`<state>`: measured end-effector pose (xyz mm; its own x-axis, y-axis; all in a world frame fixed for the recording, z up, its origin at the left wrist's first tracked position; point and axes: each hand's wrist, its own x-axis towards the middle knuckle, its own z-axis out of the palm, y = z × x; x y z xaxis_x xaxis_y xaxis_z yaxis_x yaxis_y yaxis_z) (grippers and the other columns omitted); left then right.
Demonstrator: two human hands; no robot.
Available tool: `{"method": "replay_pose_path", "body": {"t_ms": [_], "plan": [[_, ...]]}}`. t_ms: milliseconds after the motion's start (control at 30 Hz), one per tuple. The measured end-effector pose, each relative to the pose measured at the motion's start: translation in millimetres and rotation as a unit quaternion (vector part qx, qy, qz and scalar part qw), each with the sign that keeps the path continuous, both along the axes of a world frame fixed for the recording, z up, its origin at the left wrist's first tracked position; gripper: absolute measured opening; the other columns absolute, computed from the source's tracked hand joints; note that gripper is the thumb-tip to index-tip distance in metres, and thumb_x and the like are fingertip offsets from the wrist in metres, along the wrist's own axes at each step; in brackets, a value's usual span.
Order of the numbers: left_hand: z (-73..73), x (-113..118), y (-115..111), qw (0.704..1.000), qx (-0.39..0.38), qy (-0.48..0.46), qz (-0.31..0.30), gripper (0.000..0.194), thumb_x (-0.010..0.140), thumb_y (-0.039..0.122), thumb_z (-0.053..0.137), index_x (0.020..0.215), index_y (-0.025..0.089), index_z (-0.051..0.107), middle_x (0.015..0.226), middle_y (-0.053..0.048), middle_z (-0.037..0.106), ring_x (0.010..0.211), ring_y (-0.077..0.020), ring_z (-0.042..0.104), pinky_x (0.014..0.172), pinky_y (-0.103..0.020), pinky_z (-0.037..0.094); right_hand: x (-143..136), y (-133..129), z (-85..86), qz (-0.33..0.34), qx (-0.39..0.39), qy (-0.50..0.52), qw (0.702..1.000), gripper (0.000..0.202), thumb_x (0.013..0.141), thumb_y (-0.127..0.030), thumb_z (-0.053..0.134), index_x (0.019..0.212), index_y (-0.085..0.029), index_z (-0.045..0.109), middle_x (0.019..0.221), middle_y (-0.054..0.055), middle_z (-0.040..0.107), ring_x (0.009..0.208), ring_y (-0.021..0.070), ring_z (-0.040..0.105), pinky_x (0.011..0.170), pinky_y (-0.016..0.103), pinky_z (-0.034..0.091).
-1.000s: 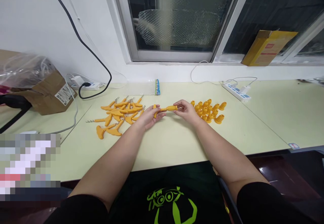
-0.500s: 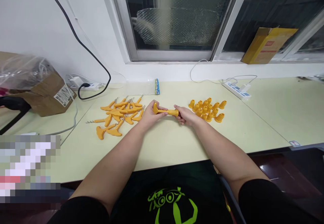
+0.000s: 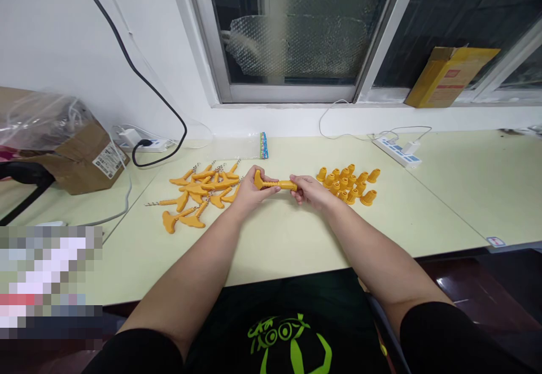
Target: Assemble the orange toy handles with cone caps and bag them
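My left hand (image 3: 249, 190) is closed around the T-shaped handle of an orange corkscrew (image 3: 259, 180), held level above the table. A yellow ribbed plastic sleeve (image 3: 288, 185) sits over the corkscrew's screw end, in line with its threaded shaft. My right hand (image 3: 311, 190) pinches the sleeve's wide end between thumb and fingers. The metal spiral is hidden inside the sleeve. Left of my hands lies a pile of orange corkscrews (image 3: 199, 190) with bare metal spirals. To the right stands a cluster of similar yellow sleeves (image 3: 349, 182), most of them upright.
A clear plastic bag (image 3: 237, 145) lies at the back of the pale table (image 3: 279, 238). Power strips (image 3: 396, 151) with cables are near the wall. At the left is a cardboard box (image 3: 91, 159); a yellow carton (image 3: 451, 78) leans on the window sill.
The sleeve and my right hand have tilted slightly upward, bringing the sleeve more in line with the corkscrew. My left hand keeps its hold on the handle. The view has shifted very slightly.
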<state>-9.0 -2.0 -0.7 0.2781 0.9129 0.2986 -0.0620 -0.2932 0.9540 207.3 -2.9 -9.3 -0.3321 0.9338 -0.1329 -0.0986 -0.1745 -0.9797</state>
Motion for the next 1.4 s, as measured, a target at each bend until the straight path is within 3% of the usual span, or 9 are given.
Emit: {"method": "replay_pose_path", "body": {"t_ms": [133, 267, 400, 567, 767, 933, 1033, 1167, 1400], "plan": [[-0.3, 1.4, -1.7, 1.000, 0.003, 0.010, -0.014, 0.056, 0.072, 0.036, 0.090, 0.091, 0.023, 0.039, 0.098, -0.006, 0.077, 0.096, -0.0205, 0.075, 0.092, -0.036, 0.056, -2.8, -2.9, 1.1, 0.001, -0.089, -0.012, 0.996, 0.042, 0.092, -0.061, 0.058, 0.082, -0.020, 0.058, 0.052, -0.005, 0.049, 0.037, 0.0072, 0.031, 0.036, 0.021, 0.036], [-0.8, 2.4, 1.0, 1.000, -0.024, -0.005, 0.011, 0.057, 0.071, 0.034, 0.090, 0.089, 0.023, 0.037, 0.092, -0.005, 0.076, 0.086, -0.0184, 0.075, 0.084, -0.032, 0.057, -1.6, -0.8, -1.3, -0.017, 0.029, -0.008, 0.999, 0.036, 0.083, -0.052, 0.073, 0.101, -0.023, 0.062, 0.078, -0.001, 0.066, 0.059, 0.0121, 0.061, 0.055, 0.025, 0.055], [-0.7, 1.1, 4.1, 0.998, -0.067, -0.020, 0.011, 0.059, 0.070, 0.034, 0.090, 0.089, 0.023, 0.036, 0.087, -0.004, 0.075, 0.074, -0.0161, 0.073, 0.076, -0.031, 0.057, -0.4, 0.4, -2.0, -0.014, 0.095, -0.015, 0.995, 0.036, 0.074, -0.038, 0.084, 0.099, -0.020, 0.066, 0.079, -0.001, 0.068, 0.068, 0.0118, 0.064, 0.068, 0.025, 0.058], [-2.0, 1.7, 2.3, 0.999, -0.035, -0.007, -0.005, 0.058, 0.067, 0.036, 0.092, 0.090, 0.023, 0.040, 0.085, -0.003, 0.074, 0.087, -0.0195, 0.075, 0.084, -0.032, 0.056, -3.2, -1.5, 7.7, 0.010, -0.121, 0.053, 0.991, 0.019, 0.087, -0.033, 0.068, 0.085, -0.016, 0.061, 0.064, 0.001, 0.064, 0.046, 0.0073, 0.049, 0.042, 0.017, 0.044], [3.1, 4.5, -9.1, 0.999, 0.032, 0.041, 0.004, 0.050, 0.072, 0.038, 0.089, 0.090, 0.023, 0.046, 0.086, -0.002, 0.072, 0.097, -0.0233, 0.075, 0.089, -0.034, 0.055, -2.9, -1.3, 16.0, 0.131, -0.320, 0.096, 0.933, 0.017, 0.094, -0.026, 0.044, 0.083, -0.018, 0.054, 0.046, -0.008, 0.040, 0.032, 0.0052, 0.023, 0.029, 0.012, 0.020], [4.5, -1.5, -2.5, 0.999, 0.017, 0.046, -0.004, 0.049, 0.075, 0.040, 0.086, 0.097, 0.024, 0.045, 0.095, -0.004, 0.073, 0.093, -0.0204, 0.072, 0.089, -0.035, 0.054, -4.3, -1.9, 9.2, 0.048, -0.156, 0.107, 0.981, 0.015, 0.092, -0.034, 0.057, 0.091, -0.020, 0.057, 0.061, -0.001, 0.062, 0.044, 0.0091, 0.050, 0.044, 0.018, 0.046], [5.5, -14.4, 6.9, 0.989, 0.065, 0.109, 0.081, 0.059, 0.070, 0.040, 0.087, 0.111, 0.026, 0.048, 0.117, -0.008, 0.068, 0.112, -0.0240, 0.065, 0.095, -0.038, 0.051, -2.0, 1.2, 4.7, -0.064, -0.030, 0.029, 0.997, 0.017, 0.085, -0.034, 0.065, 0.088, -0.023, 0.053, 0.069, 0.000, 0.068, 0.054, 0.0119, 0.058, 0.051, 0.021, 0.050], [9.0, -40.2, 17.0, 0.910, 0.099, 0.339, 0.216, 0.051, 0.069, 0.034, 0.081, 0.113, 0.024, 0.057, 0.117, -0.011, 0.065, 0.115, -0.0331, 0.059, 0.098, -0.047, 0.047, 3.6, 6.9, -5.8, -0.163, 0.116, -0.148, 0.968, 0.026, 0.079, -0.034, 0.070, 0.079, -0.025, 0.045, 0.065, -0.005, 0.061, 0.053, 0.0109, 0.052, 0.049, 0.020, 0.044], [12.4, -57.8, 20.1, 0.835, -0.005, 0.515, 0.193, 0.035, 0.060, 0.034, 0.081, 0.090, 0.024, 0.065, 0.093, -0.010, 0.068, 0.095, -0.0358, 0.064, 0.082, -0.045, 0.050, 2.0, 13.2, -30.0, -0.165, 0.109, -0.182, 0.963, 0.037, 0.076, -0.049, 0.076, 0.083, -0.025, 0.048, 0.082, -0.003, 0.061, 0.067, 0.0138, 0.060, 0.062, 0.026, 0.052]]}}
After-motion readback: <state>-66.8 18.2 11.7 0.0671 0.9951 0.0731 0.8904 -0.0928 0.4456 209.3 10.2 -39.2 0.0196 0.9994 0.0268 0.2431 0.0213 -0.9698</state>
